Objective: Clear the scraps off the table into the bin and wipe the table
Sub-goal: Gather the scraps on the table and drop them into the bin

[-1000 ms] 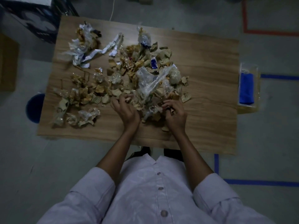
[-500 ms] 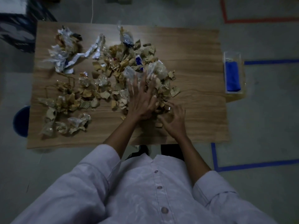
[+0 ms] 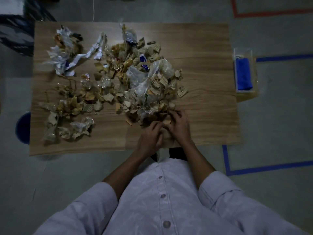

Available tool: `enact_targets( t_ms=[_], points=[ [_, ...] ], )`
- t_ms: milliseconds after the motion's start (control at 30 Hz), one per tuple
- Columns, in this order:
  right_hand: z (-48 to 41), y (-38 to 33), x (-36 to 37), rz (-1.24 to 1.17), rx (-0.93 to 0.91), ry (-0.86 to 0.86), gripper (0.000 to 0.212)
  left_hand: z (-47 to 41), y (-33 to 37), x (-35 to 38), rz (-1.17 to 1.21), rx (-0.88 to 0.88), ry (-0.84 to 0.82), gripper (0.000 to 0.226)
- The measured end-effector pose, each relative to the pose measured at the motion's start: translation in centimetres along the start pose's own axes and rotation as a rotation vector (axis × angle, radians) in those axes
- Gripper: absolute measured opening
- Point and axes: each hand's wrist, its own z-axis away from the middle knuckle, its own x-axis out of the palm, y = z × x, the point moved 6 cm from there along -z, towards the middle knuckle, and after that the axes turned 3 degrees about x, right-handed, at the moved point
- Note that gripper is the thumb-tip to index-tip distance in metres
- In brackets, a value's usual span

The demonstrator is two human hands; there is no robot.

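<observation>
Two bare hands close together at the near edge of a rectangular wood-grain table (image 3: 203, 48), knuckles up, touching each other. Right hand (image 3: 180, 127) with fingers curled down into torn brown cardboard and crumpled wrapper scraps (image 3: 162, 82), gripping the nearest pieces of the heap. Left hand (image 3: 149, 138) just beside it, fingers bent inward against the right; cannot tell whether holding anything.

Scraps spread over the left and middle of the tabletop, thickest just beyond the hands, with a sheet of crumpled clear plastic film (image 3: 140, 78) on top of the heap. Strips of crumpled white paper (image 3: 64, 55) toward the far left corner. Smaller clump of clear wrappers (image 3: 81, 124) near the left front edge, apart from the main heap.

Round blue bin (image 3: 22, 128) on the floor, partly hidden under the table's left edge. Folded blue cloth (image 3: 243, 73) inside a clear plastic box (image 3: 254, 77) just off the table's right edge. Blue tape lines (image 3: 271, 167) and a red tape line (image 3: 271, 13) on the grey floor to the right. Pale buttoned shirt (image 3: 160, 209) at the bottom, forearms bare.
</observation>
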Motion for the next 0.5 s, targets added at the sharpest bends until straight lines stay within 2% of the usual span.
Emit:
enact_targets(
  t_ms=[67, 133, 267, 333, 400, 500],
  points=[
    [0.2, -0.3, -0.2, -0.031, -0.018, 0.058, 0.03, -0.9, 0.3, 0.4, 0.058, -0.06, -0.006, 0.046],
    [0.2, -0.5, -0.5, -0.069, 0.02, 0.084, 0.019, -1.8, 1.0, 0.6, 0.12, -0.077, 0.008, 0.045],
    [-0.4, -0.6, -3.0, -0.306, 0.235, 0.17, 0.022, -3.2, 3.4, -0.2, 0.159, 0.008, 0.057, 0.038],
    [-0.8, -2.6, -5.3, -0.437, 0.165, 0.258, 0.027, -4.0, 5.1, -2.1, 0.107, 0.088, 0.181, 0.038],
    [-1.6, -5.2, -6.9, -0.501, 0.062, 0.32, 0.041, -4.7, 6.3, -4.6, 0.047, 0.156, 0.36, 0.037],
    [-3.3, -8.6, -7.3, -0.517, -0.044, 0.328, 0.041, -6.2, 6.0, -7.5, -0.017, 0.14, 0.54, 0.039]
  ],
)
